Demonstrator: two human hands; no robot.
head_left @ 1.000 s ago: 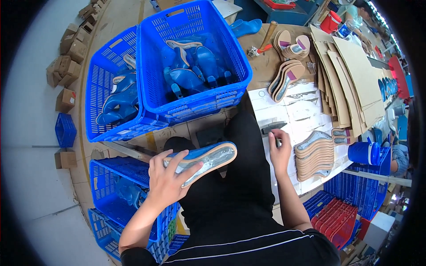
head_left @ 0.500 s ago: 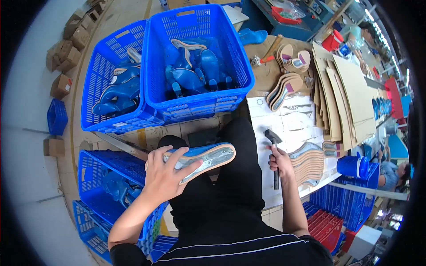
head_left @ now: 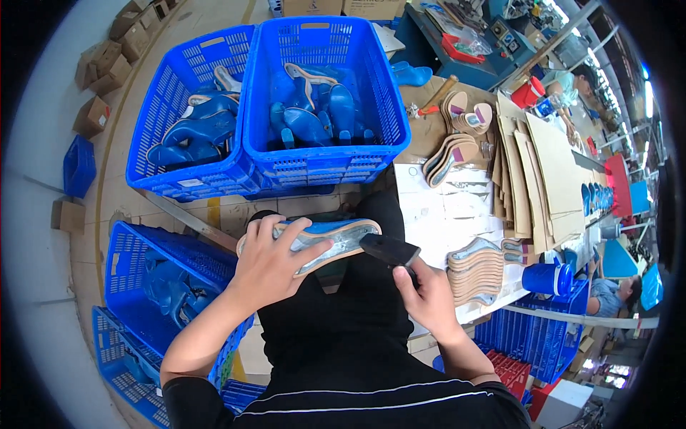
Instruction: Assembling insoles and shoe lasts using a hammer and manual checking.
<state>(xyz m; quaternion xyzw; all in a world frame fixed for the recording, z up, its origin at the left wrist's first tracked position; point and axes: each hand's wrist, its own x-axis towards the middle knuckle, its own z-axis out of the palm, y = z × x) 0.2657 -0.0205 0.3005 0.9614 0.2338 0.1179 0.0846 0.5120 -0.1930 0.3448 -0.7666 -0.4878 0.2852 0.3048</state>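
Observation:
Over my lap, my left hand [head_left: 275, 264] grips a blue shoe last [head_left: 341, 242], fingers spread across its underside and thumb pressed on it. The last lies sole up, with a shiny grey metal bottom and a tan-edged insole around the rim. My right hand [head_left: 429, 297] is closed around a hammer, its handle mostly hidden in the fingers. The dark hammer head [head_left: 389, 250] is at the right end of the last; whether it touches the surface I cannot tell.
Two large blue crates [head_left: 325, 161] holding blue lasts stand ahead, with more crates [head_left: 171, 257] at my left. On the right-hand table are stacked insoles [head_left: 475, 275], cardboard sheets [head_left: 554, 179], a wooden-handled tool [head_left: 441, 93] and a blue jug [head_left: 547, 279]. Other people work farther right.
My right hand has brought the hammer left from over the table to the end of the last. The left hand keeps its hold on the last; the view has shifted slightly.

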